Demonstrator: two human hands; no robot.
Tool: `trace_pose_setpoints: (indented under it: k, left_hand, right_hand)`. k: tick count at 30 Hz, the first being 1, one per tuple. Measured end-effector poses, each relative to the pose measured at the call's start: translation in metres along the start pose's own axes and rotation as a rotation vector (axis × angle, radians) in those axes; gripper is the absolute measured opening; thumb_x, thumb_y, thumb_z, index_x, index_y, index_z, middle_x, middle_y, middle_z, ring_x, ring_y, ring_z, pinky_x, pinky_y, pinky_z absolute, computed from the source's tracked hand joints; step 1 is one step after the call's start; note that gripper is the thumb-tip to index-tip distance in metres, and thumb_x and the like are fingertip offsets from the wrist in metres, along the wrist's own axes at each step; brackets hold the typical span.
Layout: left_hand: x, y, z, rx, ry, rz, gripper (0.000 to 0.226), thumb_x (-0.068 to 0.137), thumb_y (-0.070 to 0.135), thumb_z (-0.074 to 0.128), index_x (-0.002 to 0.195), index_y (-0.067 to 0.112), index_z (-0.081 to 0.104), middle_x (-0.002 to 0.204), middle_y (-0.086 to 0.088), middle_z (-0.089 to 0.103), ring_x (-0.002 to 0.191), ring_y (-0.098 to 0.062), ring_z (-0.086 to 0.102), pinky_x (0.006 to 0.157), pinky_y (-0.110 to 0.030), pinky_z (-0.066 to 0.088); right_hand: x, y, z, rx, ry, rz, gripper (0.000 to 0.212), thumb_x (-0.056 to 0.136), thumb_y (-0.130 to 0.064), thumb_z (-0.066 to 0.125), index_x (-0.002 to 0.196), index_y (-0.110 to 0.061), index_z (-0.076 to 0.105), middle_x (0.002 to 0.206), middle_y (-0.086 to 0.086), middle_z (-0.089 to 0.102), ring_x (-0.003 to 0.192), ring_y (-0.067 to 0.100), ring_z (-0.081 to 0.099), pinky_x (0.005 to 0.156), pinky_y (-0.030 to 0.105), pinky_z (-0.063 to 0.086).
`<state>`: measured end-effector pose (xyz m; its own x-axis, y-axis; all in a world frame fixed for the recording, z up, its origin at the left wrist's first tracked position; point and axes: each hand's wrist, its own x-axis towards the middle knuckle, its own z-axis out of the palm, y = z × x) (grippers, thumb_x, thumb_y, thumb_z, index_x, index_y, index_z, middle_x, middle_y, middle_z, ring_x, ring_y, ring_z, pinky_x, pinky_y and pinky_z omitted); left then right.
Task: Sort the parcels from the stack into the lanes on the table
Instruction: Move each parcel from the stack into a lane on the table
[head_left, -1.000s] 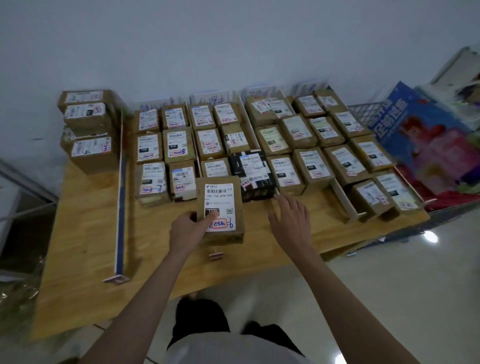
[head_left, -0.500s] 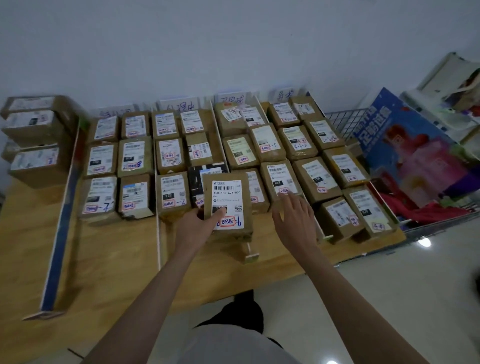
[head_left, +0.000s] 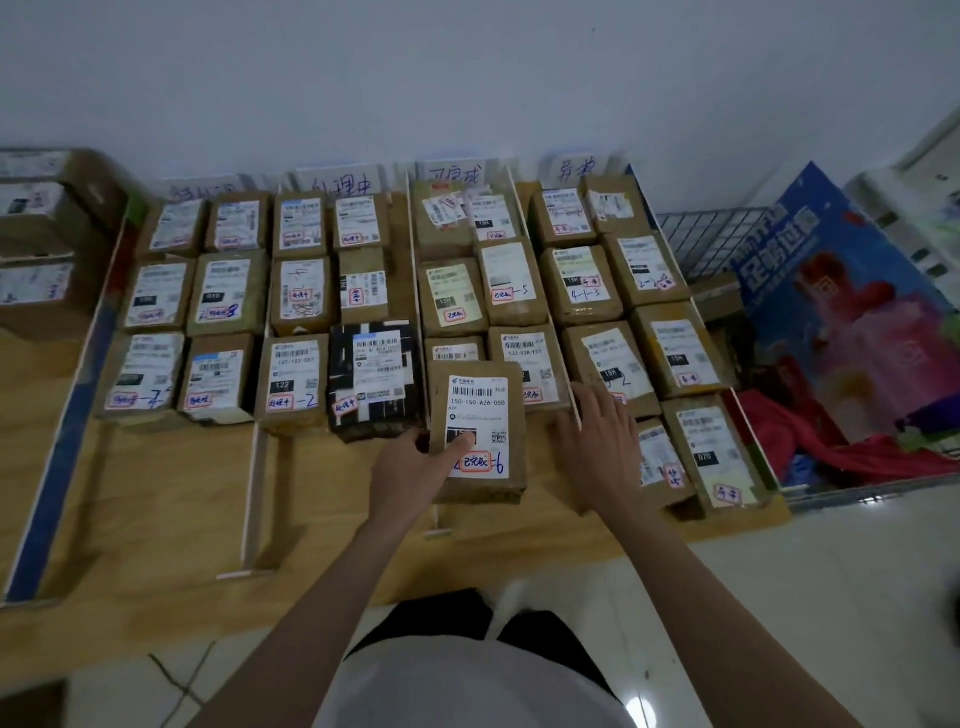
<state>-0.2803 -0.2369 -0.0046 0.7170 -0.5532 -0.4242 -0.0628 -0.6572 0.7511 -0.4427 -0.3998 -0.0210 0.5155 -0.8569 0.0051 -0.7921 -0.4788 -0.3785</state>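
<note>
Pinching the parcel (head_left: 478, 431) in our left hand (head_left: 410, 475), long axis pointing away from the tabletop's near edge; right hand (head_left: 597, 447) spread beside it.

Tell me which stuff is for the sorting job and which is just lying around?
For the job:
held parcel
left hand
right hand
stack of parcels
black parcel
white lane divider
table

Just lying around:
blue poster
red cloth
wire rack

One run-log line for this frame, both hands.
left hand: grips parcel, thumb on label | right hand: open, over lane divider | parcel: at front of third lane | stack: far left
</note>
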Motion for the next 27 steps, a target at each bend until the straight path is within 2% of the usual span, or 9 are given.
trace_pose_setpoints:
  k: [3,7,10,16,22,24,27]
  left_hand:
    - [-0.011,0.001,0.019,0.002,0.009,-0.045,0.028,0.080,0.057,0.071,0.095,0.033,0.069,0.080,0.017,0.070,0.077,-0.001,0.067,0.067,-0.023,0.055]
    - [-0.035,0.001,0.047,-0.014,0.047,-0.082,0.025,0.082,0.053,0.071,0.094,0.031,0.066,0.078,0.022,0.065,0.073,0.005,0.061,0.056,-0.014,0.042]
    - [-0.052,-0.001,0.070,-0.014,0.053,-0.081,0.024,0.083,0.053,0.071,0.095,0.032,0.068,0.077,0.022,0.066,0.072,0.006,0.062,0.056,-0.011,0.042]
    - [-0.066,-0.010,0.100,-0.041,0.062,-0.109,0.025,0.081,0.053,0.073,0.092,0.032,0.066,0.079,0.021,0.066,0.076,0.005,0.063,0.061,-0.014,0.045]
    - [-0.042,-0.020,0.115,0.010,-0.002,-0.126,0.035,0.083,0.054,0.070,0.101,0.025,0.070,0.087,0.014,0.069,0.079,-0.001,0.064,0.062,-0.017,0.045]
    - [-0.033,-0.026,0.120,0.012,-0.013,-0.151,0.038,0.083,0.054,0.070,0.104,0.022,0.070,0.090,0.010,0.070,0.082,-0.007,0.066,0.066,-0.021,0.049]
    - [-0.020,-0.036,0.130,0.015,-0.018,-0.180,0.050,0.079,0.060,0.070,0.108,0.020,0.068,0.098,0.006,0.072,0.091,-0.016,0.068,0.082,-0.037,0.057]
  right_hand:
    - [0.003,0.019,-0.006,0.005,-0.012,-0.025,0.038,0.101,-0.040,0.042,0.135,-0.022,0.046,0.143,0.001,0.048,0.135,0.023,0.039,0.114,0.046,0.032]
    - [0.003,0.047,-0.016,0.006,-0.076,-0.034,0.048,0.101,-0.037,0.043,0.145,-0.019,0.040,0.150,0.005,0.042,0.140,0.026,0.035,0.116,0.046,0.029]
    - [-0.001,0.065,-0.022,-0.004,-0.092,-0.066,0.048,0.100,-0.036,0.042,0.145,-0.018,0.040,0.149,0.005,0.043,0.137,0.026,0.039,0.113,0.048,0.034]
    - [-0.014,0.090,-0.028,0.011,-0.080,-0.077,0.042,0.099,-0.032,0.048,0.136,-0.013,0.047,0.143,0.009,0.049,0.130,0.031,0.047,0.109,0.048,0.038]
    - [-0.015,0.102,-0.026,0.020,-0.109,-0.066,0.048,0.098,-0.031,0.048,0.144,-0.020,0.041,0.147,0.006,0.046,0.136,0.026,0.040,0.112,0.045,0.035]
    - [-0.014,0.105,-0.023,0.022,-0.131,-0.055,0.048,0.098,-0.032,0.047,0.145,-0.021,0.040,0.147,0.005,0.046,0.137,0.027,0.039,0.112,0.047,0.035]
    - [-0.013,0.108,-0.018,0.005,-0.139,-0.048,0.048,0.099,-0.033,0.046,0.146,-0.021,0.041,0.147,0.005,0.046,0.137,0.027,0.039,0.113,0.047,0.033]
